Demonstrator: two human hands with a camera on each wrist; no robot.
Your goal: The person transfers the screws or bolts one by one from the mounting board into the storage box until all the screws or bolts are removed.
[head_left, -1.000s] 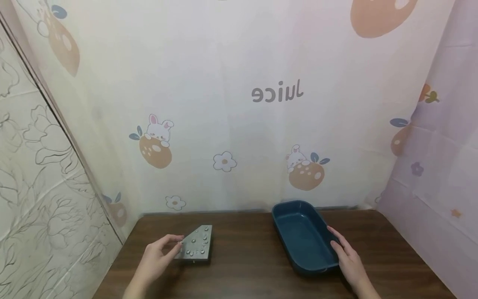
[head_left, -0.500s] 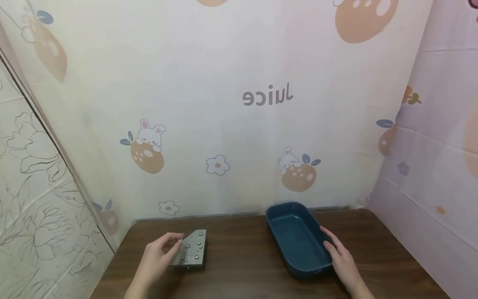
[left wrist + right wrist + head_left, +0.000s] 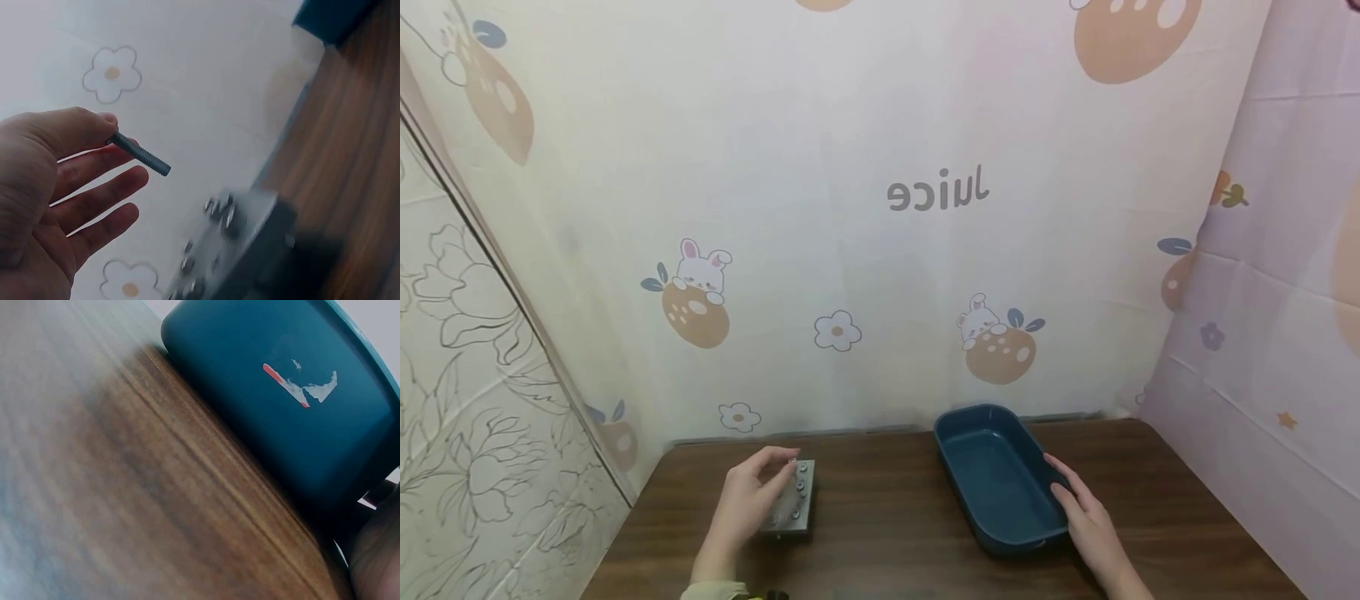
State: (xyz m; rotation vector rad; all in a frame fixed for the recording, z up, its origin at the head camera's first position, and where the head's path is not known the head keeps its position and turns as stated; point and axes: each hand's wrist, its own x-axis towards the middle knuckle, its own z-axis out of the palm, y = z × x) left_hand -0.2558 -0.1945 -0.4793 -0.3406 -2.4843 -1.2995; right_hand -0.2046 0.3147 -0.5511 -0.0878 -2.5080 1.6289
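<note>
My left hand (image 3: 751, 493) pinches a threaded metal bolt (image 3: 144, 156) between thumb and index finger, its other fingers loosely spread. The bolt's shank sticks out clear of any hole in the left wrist view. Just beneath this hand sits a grey metal block (image 3: 801, 517) with a slanted corner, partly covered by the hand in the head view. Several bolt heads (image 3: 187, 265) stand on its face, blurred up close. Over on the right, my right hand (image 3: 1093, 521) grips the near right side of a deep blue rectangular dish (image 3: 1003, 483), thumb at the rim.
A brown wooden table (image 3: 872, 517) carries both block and dish. Behind it hangs a printed curtain (image 3: 850, 250), with more cloth at either side. A torn sticker remnant (image 3: 306, 387) marks the dish's outer wall.
The left hand has moved right and slightly up across the block with the bolt. Earlier, the head view shifted a little. The right hand stays on the dish.
</note>
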